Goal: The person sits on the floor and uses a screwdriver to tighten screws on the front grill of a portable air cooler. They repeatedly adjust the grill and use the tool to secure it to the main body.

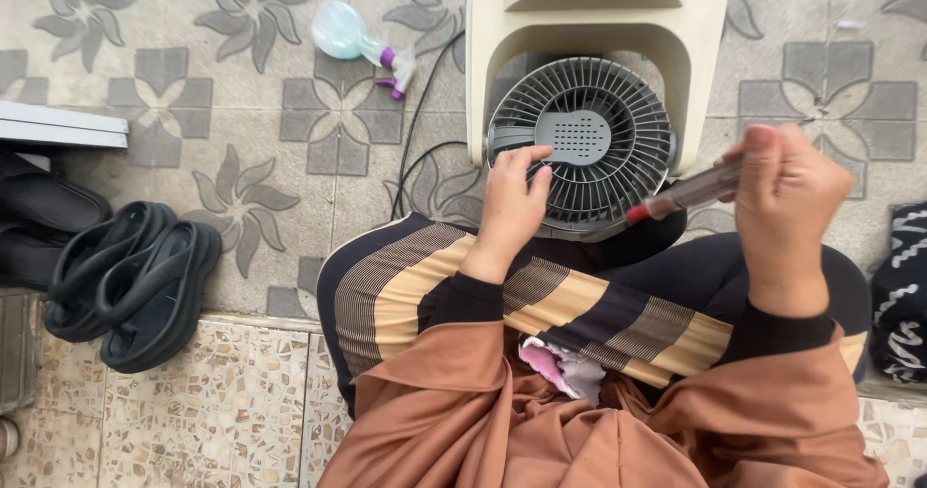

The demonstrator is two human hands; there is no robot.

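Note:
A round grey fan (589, 140) with a slatted rear grille lies face down on my lap, leaning toward a cream plastic stool (594, 25). My left hand (512, 203) rests on the grille's lower left edge, fingers curled over the slats, steadying the fan. My right hand (787, 194) grips a screwdriver (690, 191) with a clear handle and a red band; its tip points left toward the fan's lower right rim. A pink and white cloth (565, 364) lies in my lap.
A pair of black sandals (130, 280) sits on the tiled floor at left. A pale blue spray bottle (362, 42) lies near the stool. A black cable (420, 121) runs from the fan. A black patterned item (903, 290) is at right.

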